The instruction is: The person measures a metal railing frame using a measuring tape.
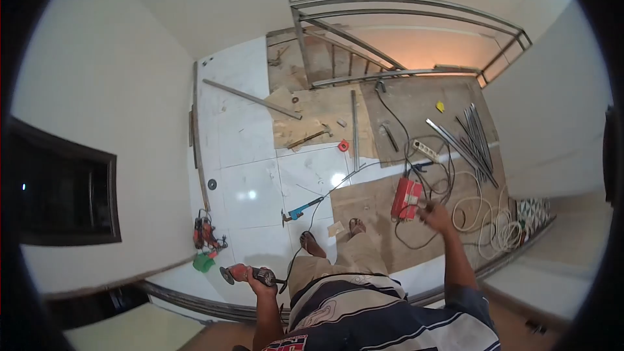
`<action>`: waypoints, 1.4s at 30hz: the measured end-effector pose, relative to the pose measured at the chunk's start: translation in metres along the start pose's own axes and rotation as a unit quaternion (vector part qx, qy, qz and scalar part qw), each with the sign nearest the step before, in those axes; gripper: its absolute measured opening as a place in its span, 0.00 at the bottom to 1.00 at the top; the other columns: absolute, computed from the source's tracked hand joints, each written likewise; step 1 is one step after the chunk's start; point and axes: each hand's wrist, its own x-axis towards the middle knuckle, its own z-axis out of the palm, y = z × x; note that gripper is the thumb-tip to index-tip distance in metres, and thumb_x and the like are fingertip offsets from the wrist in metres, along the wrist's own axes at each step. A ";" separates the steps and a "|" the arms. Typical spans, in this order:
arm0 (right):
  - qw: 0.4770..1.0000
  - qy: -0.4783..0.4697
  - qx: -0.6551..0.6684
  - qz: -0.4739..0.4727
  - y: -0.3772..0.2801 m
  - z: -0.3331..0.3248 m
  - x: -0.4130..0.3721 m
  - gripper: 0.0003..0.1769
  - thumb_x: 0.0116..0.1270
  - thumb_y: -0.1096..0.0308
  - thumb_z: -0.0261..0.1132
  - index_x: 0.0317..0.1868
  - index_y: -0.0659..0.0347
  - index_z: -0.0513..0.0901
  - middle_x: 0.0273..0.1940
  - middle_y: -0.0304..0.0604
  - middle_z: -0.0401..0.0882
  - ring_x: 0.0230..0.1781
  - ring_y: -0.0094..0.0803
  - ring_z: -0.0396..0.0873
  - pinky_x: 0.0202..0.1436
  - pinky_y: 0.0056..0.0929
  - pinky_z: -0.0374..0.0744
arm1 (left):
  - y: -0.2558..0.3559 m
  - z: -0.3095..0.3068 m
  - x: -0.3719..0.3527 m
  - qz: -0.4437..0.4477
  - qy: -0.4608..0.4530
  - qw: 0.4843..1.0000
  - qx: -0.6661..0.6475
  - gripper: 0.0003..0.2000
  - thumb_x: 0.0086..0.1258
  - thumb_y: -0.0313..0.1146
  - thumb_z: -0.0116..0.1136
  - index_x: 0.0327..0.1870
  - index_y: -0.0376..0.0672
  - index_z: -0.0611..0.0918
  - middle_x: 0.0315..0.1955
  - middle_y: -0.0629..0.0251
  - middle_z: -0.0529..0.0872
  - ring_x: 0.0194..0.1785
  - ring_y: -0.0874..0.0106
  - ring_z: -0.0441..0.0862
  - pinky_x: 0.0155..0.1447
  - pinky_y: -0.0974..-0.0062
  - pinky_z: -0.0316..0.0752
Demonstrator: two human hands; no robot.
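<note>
At left, round-disc grinder in hand.

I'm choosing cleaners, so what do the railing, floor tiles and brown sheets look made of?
Railing: metal, likely steel, grey with a dull sheen along its tubes.
Tiles: probably glazed ceramic, glossy white, mirroring bright light spots.
Brown sheets: matte, cardboard or thin board; the look leaves it open.
</note>
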 end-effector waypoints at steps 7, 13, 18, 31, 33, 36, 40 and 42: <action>0.968 -0.227 -0.103 0.013 0.061 0.174 0.039 0.33 0.62 0.45 0.71 0.54 0.67 0.84 0.42 0.58 0.87 0.47 0.45 0.86 0.54 0.39 0.81 | -0.020 0.068 -0.114 -0.008 -0.035 0.997 -0.074 0.24 0.68 0.61 0.58 0.30 0.45 0.78 0.17 0.69 0.78 0.19 0.72 0.76 0.26 0.76 0.77; 0.885 -0.445 -0.114 -0.073 -0.058 0.282 0.033 0.28 0.70 0.49 0.67 0.51 0.71 0.82 0.35 0.47 0.85 0.34 0.28 0.81 0.41 0.30 0.80 | -0.019 0.056 -0.168 0.069 -0.024 0.978 -0.195 0.13 0.71 0.45 0.62 0.40 0.44 0.78 0.29 0.62 0.84 0.28 0.67 0.83 0.33 0.69 0.82; 0.829 -0.516 -0.154 -0.149 -0.187 0.325 -0.015 0.36 0.67 0.49 0.70 0.64 0.71 0.75 0.45 0.55 0.86 0.46 0.35 0.84 0.50 0.31 0.80 | -0.002 0.012 -0.180 0.181 0.009 0.977 -0.111 0.15 0.65 0.38 0.69 0.45 0.41 0.79 0.30 0.63 0.83 0.32 0.68 0.85 0.32 0.68 0.82; 0.658 -0.730 -0.086 -0.165 -0.339 0.584 -0.267 0.37 0.60 0.53 0.76 0.62 0.69 0.75 0.52 0.47 0.82 0.52 0.34 0.80 0.59 0.35 0.77 | 0.119 -0.159 -0.106 0.521 0.056 0.851 0.033 0.28 0.70 0.52 0.62 0.57 0.35 0.73 0.34 0.58 0.84 0.38 0.68 0.83 0.45 0.68 0.77; 0.664 -0.725 -0.108 -0.149 -0.363 0.611 -0.295 0.34 0.59 0.58 0.77 0.59 0.70 0.76 0.50 0.47 0.82 0.49 0.34 0.81 0.56 0.34 0.78 | 0.134 -0.171 -0.088 0.508 0.056 0.859 0.002 0.34 0.70 0.54 0.62 0.62 0.32 0.67 0.35 0.55 0.84 0.39 0.61 0.85 0.46 0.64 0.77; 0.679 -0.721 -0.108 -0.089 -0.380 0.650 -0.307 0.28 0.54 0.66 0.77 0.52 0.71 0.77 0.46 0.47 0.84 0.45 0.33 0.82 0.53 0.33 0.79 | 0.159 -0.185 -0.082 0.473 0.132 0.854 0.169 0.34 0.69 0.53 0.64 0.60 0.31 0.67 0.35 0.52 0.84 0.39 0.56 0.85 0.45 0.61 0.78; 0.674 -0.653 -0.247 -0.243 -0.384 0.699 -0.296 0.30 0.50 0.67 0.76 0.51 0.72 0.76 0.45 0.50 0.83 0.46 0.35 0.83 0.50 0.33 0.81 | 0.184 -0.213 -0.075 0.345 0.064 0.914 0.206 0.39 0.65 0.50 0.69 0.71 0.37 0.66 0.42 0.52 0.86 0.43 0.55 0.87 0.49 0.61 0.80; 0.654 -0.621 -0.248 -0.353 -0.364 0.728 -0.267 0.35 0.48 0.63 0.78 0.54 0.71 0.75 0.46 0.51 0.83 0.47 0.39 0.83 0.49 0.36 0.81 | 0.192 -0.242 -0.078 0.289 0.069 0.915 0.274 0.37 0.65 0.50 0.68 0.71 0.43 0.70 0.48 0.54 0.87 0.46 0.59 0.87 0.52 0.64 0.80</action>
